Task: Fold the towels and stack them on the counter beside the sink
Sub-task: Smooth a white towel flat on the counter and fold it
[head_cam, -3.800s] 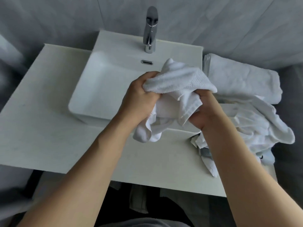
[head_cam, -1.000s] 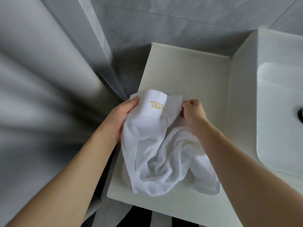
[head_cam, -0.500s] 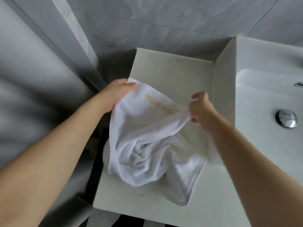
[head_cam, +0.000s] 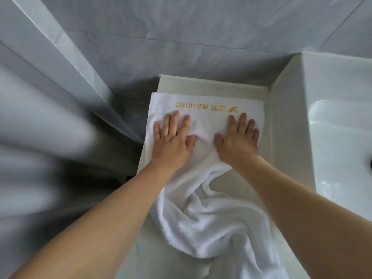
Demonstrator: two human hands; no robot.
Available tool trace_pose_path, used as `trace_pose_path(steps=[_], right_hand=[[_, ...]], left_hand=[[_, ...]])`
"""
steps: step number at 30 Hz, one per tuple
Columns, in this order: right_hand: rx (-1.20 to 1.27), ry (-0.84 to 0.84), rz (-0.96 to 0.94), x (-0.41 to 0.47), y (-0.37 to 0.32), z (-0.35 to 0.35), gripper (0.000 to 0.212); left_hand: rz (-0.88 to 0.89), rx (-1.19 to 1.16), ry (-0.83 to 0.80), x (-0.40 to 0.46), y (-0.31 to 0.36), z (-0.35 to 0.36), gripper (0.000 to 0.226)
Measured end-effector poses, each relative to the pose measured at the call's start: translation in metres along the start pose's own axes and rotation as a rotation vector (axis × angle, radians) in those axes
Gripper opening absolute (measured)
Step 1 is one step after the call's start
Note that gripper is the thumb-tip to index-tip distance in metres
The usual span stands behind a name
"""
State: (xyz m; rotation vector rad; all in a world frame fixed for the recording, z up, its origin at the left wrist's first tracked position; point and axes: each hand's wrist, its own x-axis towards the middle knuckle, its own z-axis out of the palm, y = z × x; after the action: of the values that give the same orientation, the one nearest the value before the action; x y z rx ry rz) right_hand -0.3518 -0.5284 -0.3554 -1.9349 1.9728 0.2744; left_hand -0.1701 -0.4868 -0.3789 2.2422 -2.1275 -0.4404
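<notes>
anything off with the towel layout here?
Only the far end of the towel lies flat, under the left hand and right hand. The near end is bunched, and a corner hangs over the counter front edge. Nothing looks damaged or spilled.

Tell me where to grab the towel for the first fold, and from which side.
Probably the bunched near end of the towel, taken from the person's side at its two edges. The far end with the gold lettering already lies flat under the left hand and right hand.
</notes>
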Motion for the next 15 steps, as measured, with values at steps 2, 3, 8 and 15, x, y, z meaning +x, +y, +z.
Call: trace_pose_path(steps=[2, 3, 8, 15], right_hand=[[0.042, 0.022, 0.063, 0.012, -0.001, -0.002, 0.085], [0.062, 0.022, 0.104, 0.019, -0.001, -0.006, 0.087], [0.028, 0.145, 0.102, 0.038, 0.009, 0.000, 0.088], [-0.024, 0.215, 0.021, 0.052, 0.020, 0.002, 0.089]], left_hand=[[0.083, 0.061, 0.036, 0.009, -0.010, -0.002, 0.070], [0.120, 0.076, 0.027, 0.018, -0.013, -0.005, 0.071], [0.156, 0.102, -0.003, 0.054, -0.011, -0.015, 0.070], [0.105, 0.066, -0.271, 0.064, -0.008, -0.033, 0.067]])
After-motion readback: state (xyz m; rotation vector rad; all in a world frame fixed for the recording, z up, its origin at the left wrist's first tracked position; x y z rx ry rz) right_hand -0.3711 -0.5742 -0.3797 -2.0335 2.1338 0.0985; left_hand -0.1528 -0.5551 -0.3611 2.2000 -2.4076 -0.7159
